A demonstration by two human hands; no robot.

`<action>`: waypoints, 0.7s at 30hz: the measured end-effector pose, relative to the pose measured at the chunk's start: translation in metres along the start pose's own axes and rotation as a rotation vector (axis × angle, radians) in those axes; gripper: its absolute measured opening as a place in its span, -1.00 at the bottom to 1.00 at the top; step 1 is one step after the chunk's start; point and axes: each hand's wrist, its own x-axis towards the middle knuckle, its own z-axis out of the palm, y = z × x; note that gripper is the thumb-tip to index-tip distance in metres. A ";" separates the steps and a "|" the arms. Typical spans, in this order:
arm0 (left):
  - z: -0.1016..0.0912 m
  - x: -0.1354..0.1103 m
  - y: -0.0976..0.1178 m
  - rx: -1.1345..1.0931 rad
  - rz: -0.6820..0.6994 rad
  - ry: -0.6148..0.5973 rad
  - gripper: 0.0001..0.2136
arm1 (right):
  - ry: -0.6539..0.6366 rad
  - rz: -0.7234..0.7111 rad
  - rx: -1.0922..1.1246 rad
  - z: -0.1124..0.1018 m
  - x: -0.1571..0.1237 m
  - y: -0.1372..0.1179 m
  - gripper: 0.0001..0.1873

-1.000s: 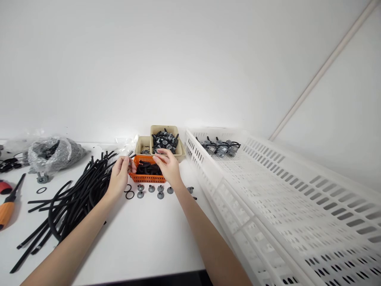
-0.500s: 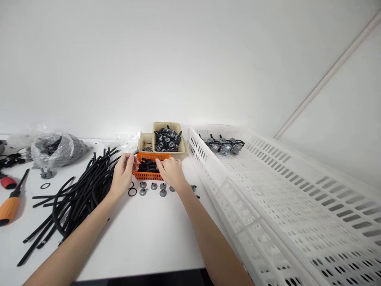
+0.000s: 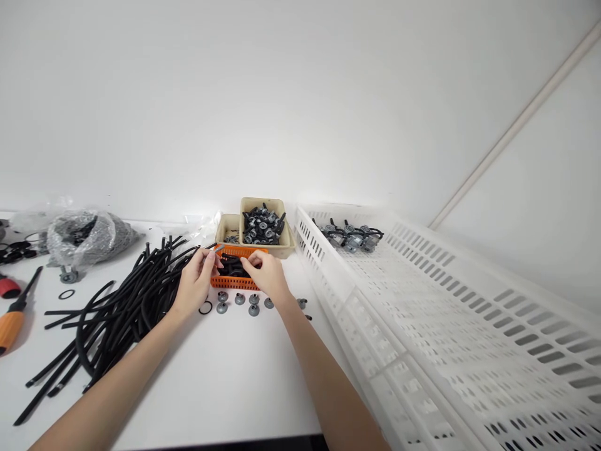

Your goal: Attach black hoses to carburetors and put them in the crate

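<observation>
Head view: action at the orange basket (image 3: 235, 283)!
Left hand (image 3: 195, 280) pinches a grey piece (image 3: 219, 248) by its rim; right hand (image 3: 268, 275) hovers over black pieces (image 3: 229, 267) inside, its grip impossible to tell.

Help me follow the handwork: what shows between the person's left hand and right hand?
The middle of the orange basket, with black pieces in it, shows between the left hand and the right hand in the head view.

A screwdriver (image 3: 11, 327), black tubes (image 3: 145, 293) and an orange basket (image 3: 235, 284) of parts (image 3: 231, 265) suggest a workshop.
</observation>
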 end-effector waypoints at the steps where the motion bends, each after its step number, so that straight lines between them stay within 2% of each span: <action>1: 0.000 0.000 0.000 0.000 0.002 0.003 -0.72 | 0.040 0.005 0.101 0.000 0.001 0.000 -0.83; 3: -0.001 0.000 0.001 -0.005 -0.003 0.001 -0.72 | 0.117 -0.008 0.294 0.001 0.004 0.001 -0.93; 6: -0.001 -0.001 0.002 0.001 -0.012 -0.014 -0.73 | 0.199 0.000 0.568 0.002 0.007 -0.001 -0.90; 9: -0.001 -0.001 0.002 0.045 0.007 -0.025 -0.73 | 0.178 0.050 0.747 0.003 0.008 -0.006 -0.89; 16: 0.000 -0.001 -0.001 0.085 0.049 -0.079 -0.72 | -0.024 -0.008 0.809 0.004 0.000 -0.016 -0.87; 21: -0.001 0.000 0.003 0.091 0.089 -0.095 -0.72 | -0.074 -0.057 0.790 0.006 -0.001 -0.016 -0.85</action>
